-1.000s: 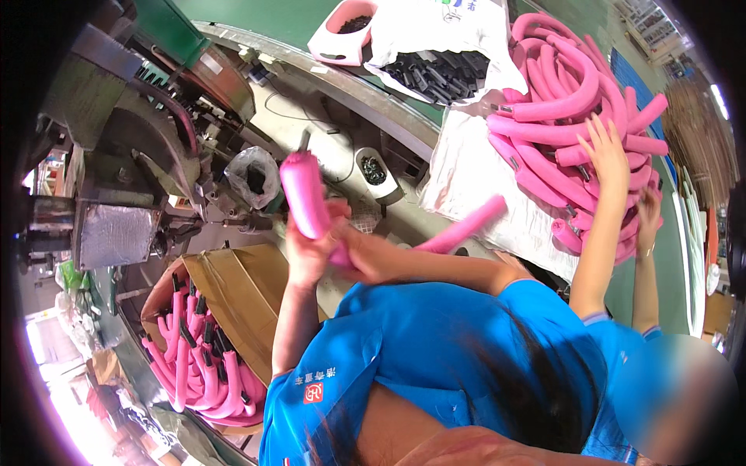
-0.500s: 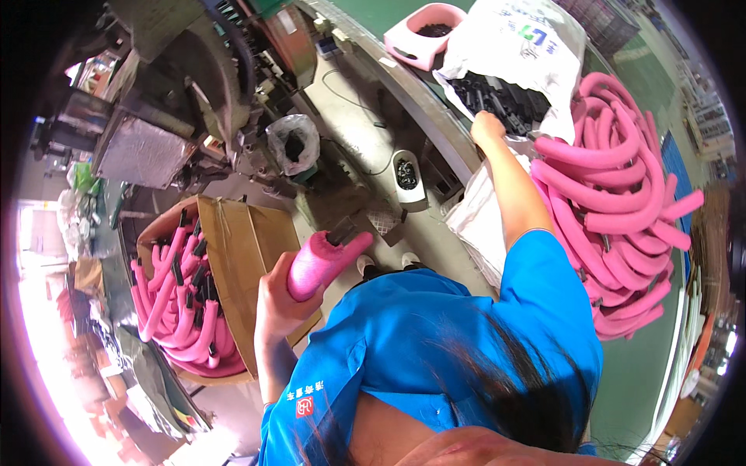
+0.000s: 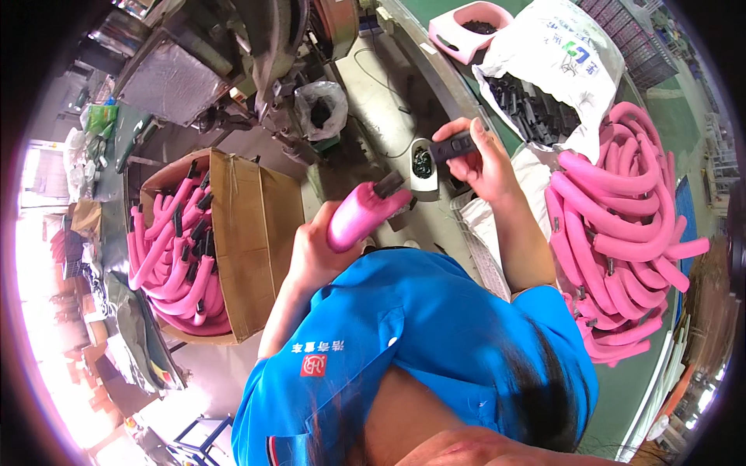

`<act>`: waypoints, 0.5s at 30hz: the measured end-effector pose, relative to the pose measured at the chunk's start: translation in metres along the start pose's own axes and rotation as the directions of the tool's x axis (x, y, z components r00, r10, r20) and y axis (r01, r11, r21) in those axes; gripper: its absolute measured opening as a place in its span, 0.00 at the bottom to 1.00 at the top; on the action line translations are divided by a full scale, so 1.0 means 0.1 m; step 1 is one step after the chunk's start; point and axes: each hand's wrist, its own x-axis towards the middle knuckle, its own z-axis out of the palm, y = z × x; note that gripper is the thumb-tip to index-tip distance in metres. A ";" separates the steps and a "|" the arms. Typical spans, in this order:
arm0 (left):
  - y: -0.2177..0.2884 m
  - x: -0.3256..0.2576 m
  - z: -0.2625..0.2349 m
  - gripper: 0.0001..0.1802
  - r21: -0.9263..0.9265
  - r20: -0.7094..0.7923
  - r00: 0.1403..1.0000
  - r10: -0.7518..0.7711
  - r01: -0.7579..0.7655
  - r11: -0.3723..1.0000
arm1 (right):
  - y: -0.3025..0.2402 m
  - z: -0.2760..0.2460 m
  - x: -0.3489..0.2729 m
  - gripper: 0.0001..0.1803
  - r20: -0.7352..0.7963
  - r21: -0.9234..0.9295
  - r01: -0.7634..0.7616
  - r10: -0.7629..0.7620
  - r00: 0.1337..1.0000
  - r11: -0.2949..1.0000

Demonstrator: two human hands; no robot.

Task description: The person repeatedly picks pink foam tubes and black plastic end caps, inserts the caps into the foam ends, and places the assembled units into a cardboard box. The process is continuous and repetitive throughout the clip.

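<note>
My left hand [image 3: 317, 250] is wrapped round a pink foam-covered tube [image 3: 354, 221] in front of my body. A dark end piece [image 3: 388, 184] juts from the tube's far end. Ahead and to the right, my right hand [image 3: 493, 167] pinches a black plastic part [image 3: 451, 147] between thumb and fingers. The part is elongated and is held apart from the tube. Beyond that hand a white sack [image 3: 563, 58] lies with its mouth open, showing many similar black parts [image 3: 536, 113].
Pink foam tubes [image 3: 614, 202] are heaped at the right on a green table. A cardboard box [image 3: 245, 241] at the left holds more tubes with black ends. Beyond stand a pink bin [image 3: 447, 35], a lined bucket [image 3: 330, 109], a white tray [image 3: 423, 185] and machinery [image 3: 264, 46].
My right hand has come out of the sack's mouth and back toward me with a black plastic part. The left hand still holds the pink tube, now farther right in view.
</note>
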 end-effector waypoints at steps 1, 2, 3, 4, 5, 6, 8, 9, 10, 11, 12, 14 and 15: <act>0.01 0.04 0.01 0.24 0.023 -0.009 1.000 0.020 -0.020 1.000 | 0.03 0.13 -0.03 0.27 0.011 0.006 0.037 -0.037 0.999 0.999; -0.05 0.06 0.04 0.25 0.033 -0.014 0.999 0.050 -0.049 0.998 | 0.04 0.28 -0.06 0.26 -0.061 0.006 0.070 -0.070 0.996 0.998; -0.05 0.06 0.04 0.25 0.033 -0.023 0.998 0.060 -0.059 0.998 | 0.06 0.40 -0.08 0.22 -0.091 -0.011 0.134 -0.134 0.987 0.991; -0.05 0.07 0.05 0.25 0.028 -0.029 0.997 0.073 -0.072 0.997 | 0.08 0.47 -0.11 0.20 -0.128 0.028 0.140 -0.135 0.983 0.990; -0.05 0.08 0.05 0.24 0.023 -0.037 0.996 0.084 -0.083 0.996 | 0.09 0.53 -0.13 0.18 -0.162 0.068 0.146 -0.134 0.978 0.987; -0.07 0.08 0.04 0.24 0.037 -0.040 0.994 0.100 -0.098 0.994 | 0.15 0.55 -0.11 0.14 -0.127 0.124 0.172 -0.157 0.979 0.977; -0.12 0.06 0.03 0.25 0.052 -0.058 0.995 0.082 -0.079 0.995 | 0.19 0.58 -0.10 0.14 -0.094 0.146 0.171 -0.159 0.983 0.974; -0.14 0.05 0.02 0.26 0.059 -0.069 0.995 0.073 -0.069 0.996 | 0.20 0.60 -0.09 0.13 -0.077 0.147 0.171 -0.161 0.984 0.974; -0.15 0.05 0.01 0.24 0.069 -0.043 0.992 0.121 -0.118 0.991 | 0.20 0.65 -0.09 0.13 -0.102 0.082 0.139 -0.131 0.986 0.987; -0.14 0.04 -0.01 0.22 0.078 -0.018 0.986 0.169 -0.167 0.983 | 0.19 0.71 -0.09 0.13 -0.129 0.016 0.105 -0.102 0.986 0.994; -0.13 0.04 -0.03 0.20 0.085 0.008 0.976 0.216 -0.215 0.973 | 0.19 0.77 -0.07 0.12 -0.156 -0.050 0.069 -0.076 0.985 0.996; -0.11 0.00 -0.04 0.22 0.164 0.040 0.979 0.198 -0.202 0.966 | 0.30 0.82 0.01 0.11 -0.087 0.178 0.063 -0.049 0.995 0.982; -0.13 -0.01 -0.04 0.23 0.156 0.015 0.984 0.175 -0.175 0.972 | 0.33 0.84 0.06 0.12 -0.089 0.217 0.089 -0.072 0.993 0.972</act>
